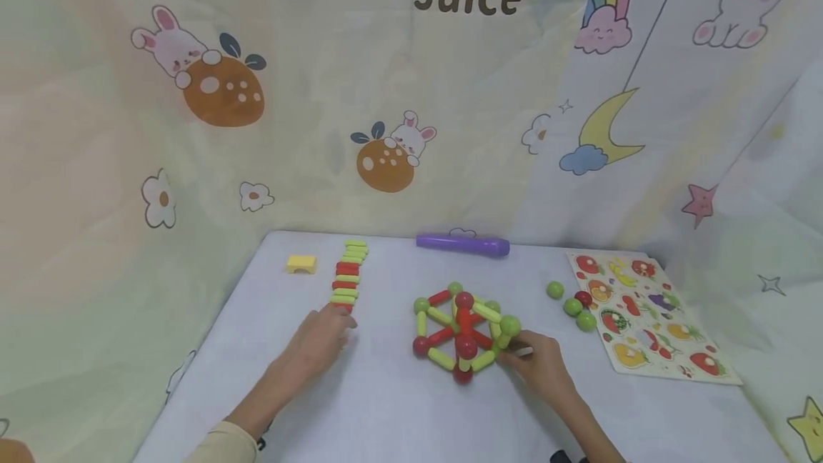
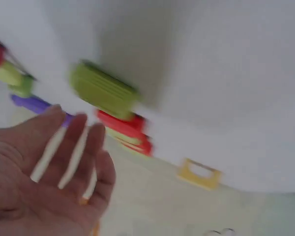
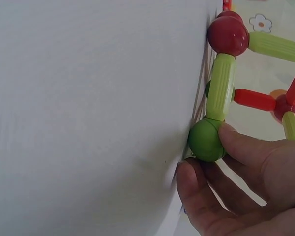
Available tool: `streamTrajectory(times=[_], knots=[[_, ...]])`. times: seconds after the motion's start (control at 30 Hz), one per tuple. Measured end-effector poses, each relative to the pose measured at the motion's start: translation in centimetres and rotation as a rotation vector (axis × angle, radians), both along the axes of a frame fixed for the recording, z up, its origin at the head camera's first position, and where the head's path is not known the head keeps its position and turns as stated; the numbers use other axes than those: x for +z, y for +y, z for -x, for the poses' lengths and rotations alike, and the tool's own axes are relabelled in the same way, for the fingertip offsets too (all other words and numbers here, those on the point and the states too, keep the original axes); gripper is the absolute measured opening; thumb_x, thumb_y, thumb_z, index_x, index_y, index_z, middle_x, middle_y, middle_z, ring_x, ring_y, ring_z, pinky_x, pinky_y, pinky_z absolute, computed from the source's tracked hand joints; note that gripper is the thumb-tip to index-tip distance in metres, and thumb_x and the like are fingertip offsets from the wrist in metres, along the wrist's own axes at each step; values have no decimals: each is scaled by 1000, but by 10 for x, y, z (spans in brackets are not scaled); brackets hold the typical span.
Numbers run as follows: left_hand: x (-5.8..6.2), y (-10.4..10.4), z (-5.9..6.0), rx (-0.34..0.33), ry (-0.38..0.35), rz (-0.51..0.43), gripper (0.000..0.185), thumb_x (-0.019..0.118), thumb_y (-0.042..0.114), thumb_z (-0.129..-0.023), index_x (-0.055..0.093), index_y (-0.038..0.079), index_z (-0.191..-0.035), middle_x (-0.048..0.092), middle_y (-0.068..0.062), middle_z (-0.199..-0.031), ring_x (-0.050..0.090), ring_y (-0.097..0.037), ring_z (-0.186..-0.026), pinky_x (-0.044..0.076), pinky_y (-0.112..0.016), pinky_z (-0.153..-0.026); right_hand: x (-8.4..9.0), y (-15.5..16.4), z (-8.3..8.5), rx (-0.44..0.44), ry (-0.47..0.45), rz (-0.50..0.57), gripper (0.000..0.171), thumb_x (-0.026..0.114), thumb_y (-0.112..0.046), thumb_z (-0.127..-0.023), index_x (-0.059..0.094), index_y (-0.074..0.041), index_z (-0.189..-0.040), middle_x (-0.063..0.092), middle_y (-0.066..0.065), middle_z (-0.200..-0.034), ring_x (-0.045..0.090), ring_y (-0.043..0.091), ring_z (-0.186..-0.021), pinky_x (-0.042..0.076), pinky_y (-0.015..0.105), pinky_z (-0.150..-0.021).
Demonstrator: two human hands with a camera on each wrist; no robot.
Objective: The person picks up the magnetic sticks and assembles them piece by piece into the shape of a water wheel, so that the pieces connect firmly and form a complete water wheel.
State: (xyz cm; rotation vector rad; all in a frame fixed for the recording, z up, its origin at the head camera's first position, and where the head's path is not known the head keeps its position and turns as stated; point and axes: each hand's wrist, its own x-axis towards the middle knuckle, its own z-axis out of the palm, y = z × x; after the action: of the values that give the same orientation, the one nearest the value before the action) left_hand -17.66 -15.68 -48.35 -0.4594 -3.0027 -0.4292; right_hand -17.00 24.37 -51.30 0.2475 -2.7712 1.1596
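Observation:
A structure of red and yellow-green rods joined by red and green balls (image 1: 463,331) stands mid-table. My right hand (image 1: 519,353) is at its near right corner. In the right wrist view my right hand (image 3: 209,161) pinches a green corner ball (image 3: 204,139) between thumb and a finger; a yellow-green rod (image 3: 221,87) rises from that ball. My left hand (image 1: 337,329) lies flat with straight fingers at the near end of a row of loose rods (image 1: 347,279). Seen from the left wrist, my left hand (image 2: 76,129) is empty, beside a green rod (image 2: 103,91).
Loose green and red balls (image 1: 574,301) lie right of the structure, next to a fruit puzzle board (image 1: 649,316). A purple object (image 1: 463,244) and a yellow block (image 1: 301,264) sit near the table's far edge. Printed curtains close off the back and sides.

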Motion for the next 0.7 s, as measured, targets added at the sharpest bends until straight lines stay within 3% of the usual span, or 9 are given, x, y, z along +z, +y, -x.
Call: streamTrajectory(times=[0.17,0.23,0.37,0.43,0.5,0.7], knots=[[-5,-31,15,-105,-12,160,17,92,8,-86,86,11,-101,75,2,-89,59,-15,-83,53,-38,-80,1,0,0,4,-8,5,27,92,-4,-82,78,-4,-105,81,11,-104,77,31,-101,65,33,-75],[-8,-35,20,-154,6,193,13,93,10,-84,86,11,-95,71,4,-81,53,-14,-77,48,-36,-75,1,-1,-1,-3,-13,6,27,92,-4,-82,78,-4,-105,81,10,-104,77,30,-101,65,33,-75],[-11,-35,23,-198,68,244,15,95,10,-81,84,11,-92,70,4,-81,53,-13,-77,49,-36,-76,-1,-3,0,-12,-14,3,27,92,-3,-82,78,-5,-105,81,10,-104,77,30,-100,65,32,-75],[-8,-29,20,-193,84,207,17,95,10,-82,84,11,-95,71,4,-85,56,-12,-79,52,-35,-78,-2,-3,0,-10,-10,-3,27,92,-3,-82,78,-4,-105,81,11,-103,77,31,-100,65,32,-74],[0,-15,16,-193,77,114,19,94,9,-84,84,11,-100,73,4,-89,61,-11,-82,55,-32,-79,-2,-4,0,-18,-12,-11,27,92,-3,-82,78,-5,-105,81,11,-103,77,31,-100,65,31,-75],[34,53,15,-262,30,-205,29,85,12,-94,81,6,-122,74,-1,-100,67,-15,-89,58,-23,-76,-3,-2,0,-38,-14,-17,28,91,-2,-82,79,-7,-107,81,10,-105,77,31,-103,65,31,-76]])
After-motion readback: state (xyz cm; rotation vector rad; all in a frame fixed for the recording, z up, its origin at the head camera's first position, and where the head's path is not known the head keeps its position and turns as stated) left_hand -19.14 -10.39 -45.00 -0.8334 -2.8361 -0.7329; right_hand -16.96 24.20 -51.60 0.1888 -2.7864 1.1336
